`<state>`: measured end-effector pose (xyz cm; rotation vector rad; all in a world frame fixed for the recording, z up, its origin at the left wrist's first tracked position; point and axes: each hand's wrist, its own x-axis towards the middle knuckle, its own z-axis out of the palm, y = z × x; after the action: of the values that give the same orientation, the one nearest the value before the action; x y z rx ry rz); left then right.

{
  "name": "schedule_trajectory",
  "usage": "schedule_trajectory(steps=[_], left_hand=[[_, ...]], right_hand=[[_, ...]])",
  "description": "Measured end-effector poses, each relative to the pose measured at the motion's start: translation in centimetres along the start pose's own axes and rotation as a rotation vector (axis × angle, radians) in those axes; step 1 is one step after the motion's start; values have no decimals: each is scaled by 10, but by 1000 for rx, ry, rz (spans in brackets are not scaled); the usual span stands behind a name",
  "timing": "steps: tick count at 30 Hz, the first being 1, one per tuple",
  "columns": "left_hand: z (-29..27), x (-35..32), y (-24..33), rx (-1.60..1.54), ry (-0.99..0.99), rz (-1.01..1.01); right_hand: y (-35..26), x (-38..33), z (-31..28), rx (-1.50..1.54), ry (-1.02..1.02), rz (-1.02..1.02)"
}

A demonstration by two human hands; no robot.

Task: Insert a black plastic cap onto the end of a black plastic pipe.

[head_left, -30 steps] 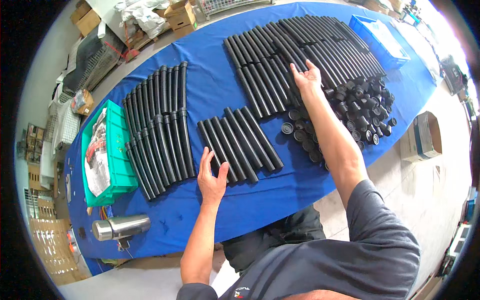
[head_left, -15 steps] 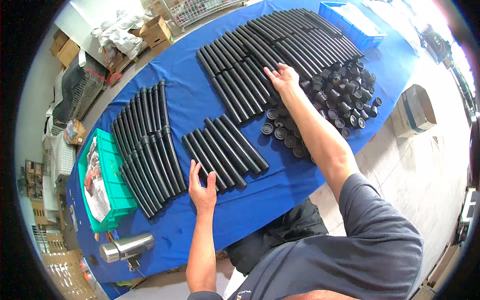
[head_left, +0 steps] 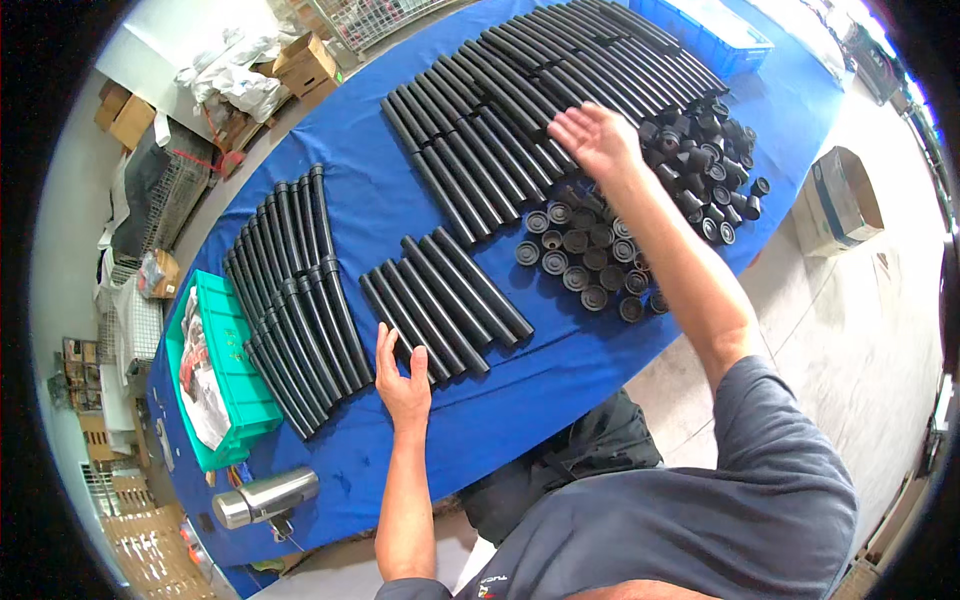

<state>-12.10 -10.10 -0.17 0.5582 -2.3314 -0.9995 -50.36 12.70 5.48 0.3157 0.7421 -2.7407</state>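
Several black tubes lie side by side in a short row in front of me. My left hand is at the near left end of that row, its fingers apart and nothing held. My right hand hovers over the edge of a large field of black tubes, fingers stretched out, empty. Beneath and beside my right forearm are heaped black round caps, partly hidden by the arm. At the left, tubes with collared ends lie in overlapping rows.
A blue cloth covers the table. On its left stand a green crate with wrapped contents and a steel flask. A blue crate sits at the far right end. Beside the table is an open cardboard box on the floor.
My right hand has shifted slightly right, toward the caps, its fingers still extended. My left hand stays by the short tube row. The whole view has shifted a little.
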Motion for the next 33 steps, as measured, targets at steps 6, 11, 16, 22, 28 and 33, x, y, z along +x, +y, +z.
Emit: schedule_trajectory(steps=[6,11,16,22,28,33], left_hand=[[1,1,-5,12,-9,44],[1,2,-1,26,-27,21],[2,4,4,5,-33,-12],[5,5,5,61,-34,-23],[5,5,6,38,-55,-26],[5,5,6,32,-60,-41]], right_hand=[[-135,82,-2,-271,-26,-262],[-233,164,-27,-376,199,-300],[-243,192,-39,-331,386,-367],[-261,255,-68,-359,358,-299],[-275,310,-94,-347,230,-223],[-263,292,-89,-394,264,-335]])
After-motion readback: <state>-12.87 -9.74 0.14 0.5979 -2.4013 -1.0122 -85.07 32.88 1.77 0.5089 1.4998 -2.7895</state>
